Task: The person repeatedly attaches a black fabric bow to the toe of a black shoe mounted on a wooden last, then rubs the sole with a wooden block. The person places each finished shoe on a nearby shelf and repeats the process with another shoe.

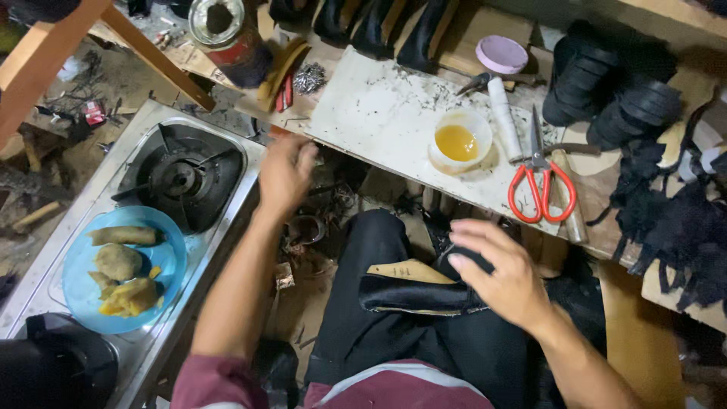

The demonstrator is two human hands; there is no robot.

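A black shoe upper on a tan wooden last [415,286] lies across my lap. My right hand [496,269] rests on its right end, fingers curled over the black material. My left hand [284,173] reaches out to the left, below the front edge of the white work board [379,113], fingers loosely bent; I cannot see anything in it. A white cup of yellow glue [459,142] stands on the board. Red-handled scissors [541,185] lie to its right.
A gas stove [185,178] sits at the left, with a blue plate of cooked food [125,269] on it. Black soles and shoe parts [606,91] are stacked at the back right. A pile of black scraps [681,227] lies at the right. A tin can [219,26] stands at the back.
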